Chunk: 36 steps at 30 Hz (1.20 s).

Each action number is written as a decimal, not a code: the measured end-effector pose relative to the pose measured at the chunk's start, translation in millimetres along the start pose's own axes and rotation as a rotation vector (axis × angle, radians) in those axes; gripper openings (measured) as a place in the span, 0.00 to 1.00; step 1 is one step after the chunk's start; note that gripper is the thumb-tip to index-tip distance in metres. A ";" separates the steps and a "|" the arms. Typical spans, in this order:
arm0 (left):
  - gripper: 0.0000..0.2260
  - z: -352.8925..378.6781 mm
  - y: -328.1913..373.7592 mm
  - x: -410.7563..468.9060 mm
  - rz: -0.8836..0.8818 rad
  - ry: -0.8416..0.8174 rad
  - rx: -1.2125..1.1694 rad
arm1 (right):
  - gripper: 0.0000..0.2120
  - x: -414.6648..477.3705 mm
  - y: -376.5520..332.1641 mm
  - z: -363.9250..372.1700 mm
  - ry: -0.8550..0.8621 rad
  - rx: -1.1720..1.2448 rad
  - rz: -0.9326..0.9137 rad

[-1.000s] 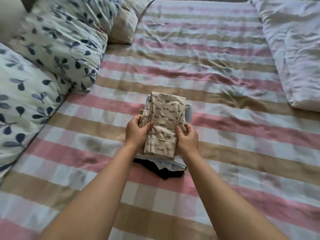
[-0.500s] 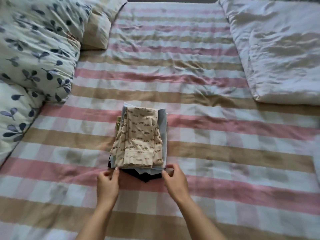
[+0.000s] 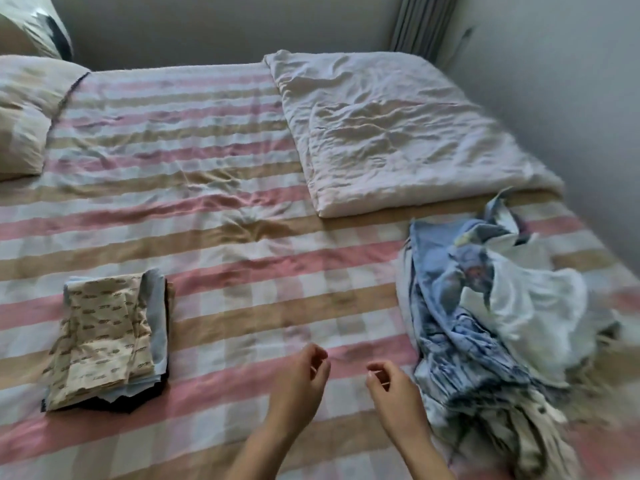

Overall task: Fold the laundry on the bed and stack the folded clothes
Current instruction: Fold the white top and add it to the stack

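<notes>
A stack of folded clothes [image 3: 107, 344] lies at the left on the striped bed [image 3: 242, 278], topped by a beige printed garment over light blue and dark pieces. A heap of unfolded laundry [image 3: 495, 327], blue, white and patterned, sprawls at the right. My left hand [image 3: 304, 379] and my right hand [image 3: 391, 382] hover over the sheet between the two, fingers loosely curled, holding nothing. Neither hand touches any cloth.
A folded white duvet [image 3: 388, 133] lies at the far right of the bed against the wall. A beige pillow [image 3: 24, 116] sits at the far left. A grey wall runs along the right side, with a curtain [image 3: 422, 26] in the corner.
Both hands have left the folded stack and moved right. The view has swung right, so the stack now sits at the left and the unfolded heap has come into sight.
</notes>
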<state>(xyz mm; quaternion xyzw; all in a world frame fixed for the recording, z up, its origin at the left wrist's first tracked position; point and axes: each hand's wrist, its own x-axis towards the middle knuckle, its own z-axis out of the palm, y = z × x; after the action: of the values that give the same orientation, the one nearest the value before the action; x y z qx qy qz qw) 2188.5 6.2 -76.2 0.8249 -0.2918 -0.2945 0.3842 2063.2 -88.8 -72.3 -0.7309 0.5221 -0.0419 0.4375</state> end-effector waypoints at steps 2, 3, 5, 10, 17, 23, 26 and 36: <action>0.03 40.6 31.7 10.2 0.097 -0.033 0.137 | 0.05 12.2 21.4 -48.4 0.046 -0.086 -0.011; 0.05 61.3 46.6 14.8 0.139 -0.053 0.204 | 0.06 18.3 32.5 -71.1 0.071 -0.110 -0.007; 0.07 96.8 71.0 22.1 0.208 -0.097 0.291 | 0.06 29.3 50.9 -107.5 0.121 -0.142 0.004; 0.04 175.7 120.1 40.7 0.321 -0.215 0.371 | 0.07 56.0 102.8 -170.1 0.191 -0.152 0.044; 0.05 223.3 137.8 51.2 0.400 -0.139 0.325 | 0.08 82.8 156.3 -185.8 0.238 -0.049 0.034; 0.06 254.4 167.3 74.6 0.506 -0.157 0.272 | 0.12 110.1 184.1 -195.9 0.379 -0.024 0.073; 0.09 285.1 185.4 93.7 0.384 -0.241 0.284 | 0.15 118.0 202.5 -206.1 0.501 0.010 0.156; 0.04 326.5 189.3 124.4 0.091 -0.089 0.264 | 0.09 137.4 214.6 -212.3 0.594 0.105 0.135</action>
<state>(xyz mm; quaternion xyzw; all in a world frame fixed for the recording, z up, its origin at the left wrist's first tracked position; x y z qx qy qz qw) 1990.0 -333.8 -129.7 0.8405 -0.3816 -0.2721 0.2719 1859.2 -340.6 -143.0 -0.6268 0.6716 -0.2515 0.3047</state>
